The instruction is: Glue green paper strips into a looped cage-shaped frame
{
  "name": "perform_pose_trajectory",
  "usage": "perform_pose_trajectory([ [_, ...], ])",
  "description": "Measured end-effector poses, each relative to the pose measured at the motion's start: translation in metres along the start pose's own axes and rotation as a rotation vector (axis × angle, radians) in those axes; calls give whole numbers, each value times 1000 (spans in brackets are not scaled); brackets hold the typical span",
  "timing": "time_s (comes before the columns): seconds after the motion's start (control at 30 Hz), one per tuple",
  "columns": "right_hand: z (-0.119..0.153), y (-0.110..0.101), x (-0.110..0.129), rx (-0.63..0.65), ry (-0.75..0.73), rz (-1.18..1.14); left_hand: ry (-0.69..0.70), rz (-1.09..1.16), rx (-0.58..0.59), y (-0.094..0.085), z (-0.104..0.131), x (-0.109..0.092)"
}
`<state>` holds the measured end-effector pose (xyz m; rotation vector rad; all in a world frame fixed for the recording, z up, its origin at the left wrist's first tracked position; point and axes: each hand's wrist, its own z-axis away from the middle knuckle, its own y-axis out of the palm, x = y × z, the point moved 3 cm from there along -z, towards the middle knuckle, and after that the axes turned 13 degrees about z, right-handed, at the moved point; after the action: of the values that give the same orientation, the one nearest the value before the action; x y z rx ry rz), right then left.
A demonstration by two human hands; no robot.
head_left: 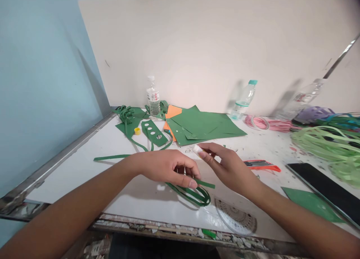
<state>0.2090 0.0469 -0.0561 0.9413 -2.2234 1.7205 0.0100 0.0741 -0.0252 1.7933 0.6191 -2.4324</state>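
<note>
My left hand (176,169) is closed, with a green paper strip (206,184) pinched between thumb and fingers, its end sticking out to the right. Below that hand, looped green strips (204,199) hang close to the white tabletop. In my right hand (225,165) is a small glue stick (197,149), white tip pointing left; my fingers hide most of its body. A yellow cap (137,131) stands on the table beyond my left hand. Beside it lies a green paper piece with round holes (154,132). A clear protractor (236,217) rests near the front edge.
Green sheets (208,124) lie over orange paper (173,111) at the back. Bottles (153,98) stand along the white panel. An orange utility knife (261,165), a phone (323,187), pink strips (278,125) and light green strips (323,146) are at right.
</note>
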Motion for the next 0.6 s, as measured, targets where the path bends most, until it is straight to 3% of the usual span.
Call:
perform_pose_trajectory([
  [0.13, 0, 1, 2, 68, 58, -207, -8, 62, -9, 1, -1, 2],
  [0.37, 2, 4, 1, 184, 315, -775, 87, 121, -214, -11, 1, 1],
  [0.6, 3, 9, -2, 200, 338, -840, 86, 286, -234, -7, 0, 0],
])
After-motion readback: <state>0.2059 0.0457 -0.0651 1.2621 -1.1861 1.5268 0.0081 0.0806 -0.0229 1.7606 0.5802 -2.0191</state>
